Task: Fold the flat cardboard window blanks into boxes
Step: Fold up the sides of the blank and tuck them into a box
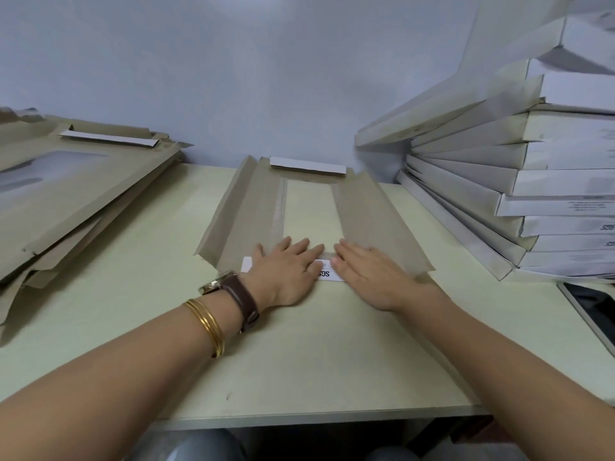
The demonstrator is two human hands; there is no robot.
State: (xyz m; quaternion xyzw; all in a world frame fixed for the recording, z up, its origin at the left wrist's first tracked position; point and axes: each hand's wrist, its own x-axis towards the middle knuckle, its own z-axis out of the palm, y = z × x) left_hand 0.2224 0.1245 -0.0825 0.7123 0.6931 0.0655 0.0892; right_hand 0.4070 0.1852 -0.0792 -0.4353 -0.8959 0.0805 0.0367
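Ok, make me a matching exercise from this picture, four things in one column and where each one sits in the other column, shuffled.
Things
1. pile of flat blanks
2. blank with raised side flaps
3. stack of folded white boxes
4. brown-strapped wristwatch

Places
A. right end of the table
B. on the left wrist
C. left end of the table
D. centre of the table

Pairs: 1-C, 2-D, 3-A, 4-B

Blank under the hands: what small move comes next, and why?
Probably slide the left hand and right hand apart along the near flap to sharpen its crease. Both lie flat on that white printed strip at the near edge of the blank, while the side flaps and far flap already stand raised.
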